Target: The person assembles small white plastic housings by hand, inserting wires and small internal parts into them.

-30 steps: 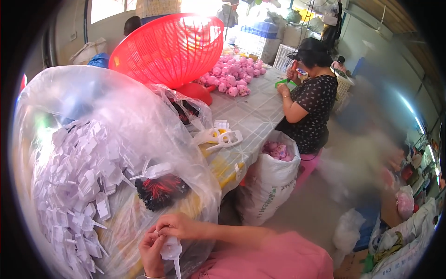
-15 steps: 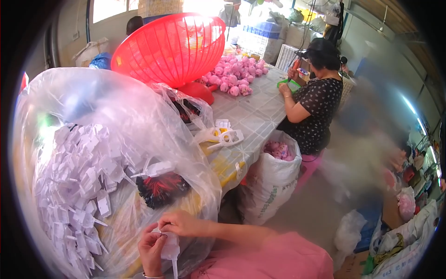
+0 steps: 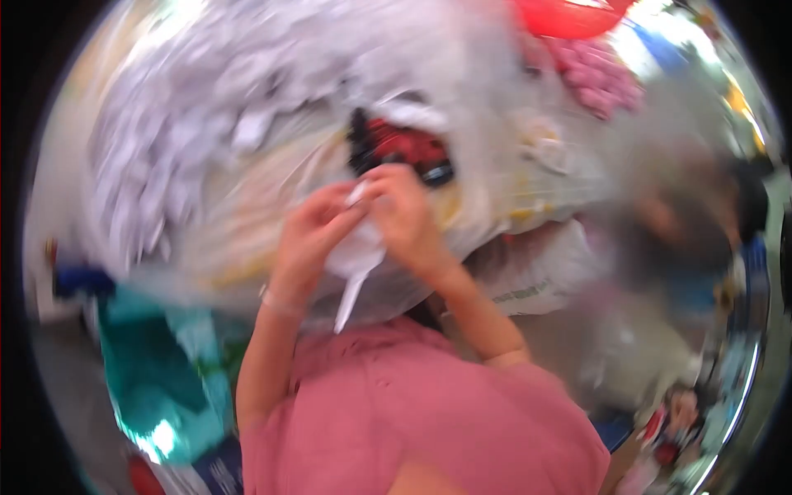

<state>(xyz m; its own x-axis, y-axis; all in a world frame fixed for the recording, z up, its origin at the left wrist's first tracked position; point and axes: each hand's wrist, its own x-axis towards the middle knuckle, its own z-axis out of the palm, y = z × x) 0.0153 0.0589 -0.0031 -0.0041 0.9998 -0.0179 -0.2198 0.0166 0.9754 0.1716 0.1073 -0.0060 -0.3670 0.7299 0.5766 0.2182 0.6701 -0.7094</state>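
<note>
Close in front of my chest, my left hand [image 3: 307, 235] and my right hand [image 3: 404, 216] meet with fingertips pinched together. Between them hangs a flat white plastic piece [image 3: 356, 252], its narrow stem pointing down. Both hands grip its upper end; whatever small part lies under the fingertips is hidden and blurred. Just beyond my fingers lies a bundle of black and red strands [image 3: 408, 147], with a white piece on its far side. A big heap of similar white plastic pieces [image 3: 239, 78] spreads over the table to the far left.
Clear plastic sheeting [image 3: 487, 107] lies around the heap. Toward the far right are a red basket [image 3: 573, 18] and pink round items [image 3: 598, 78]. A white sack [image 3: 544, 268] stands beyond my right arm, a teal bag [image 3: 144, 363] at lower left. A blurred person [image 3: 693, 219] is at right.
My view has swung down and to the right, so my hands now appear higher and nearer the middle. Both hands still hold the white piece. The picture is more blurred.
</note>
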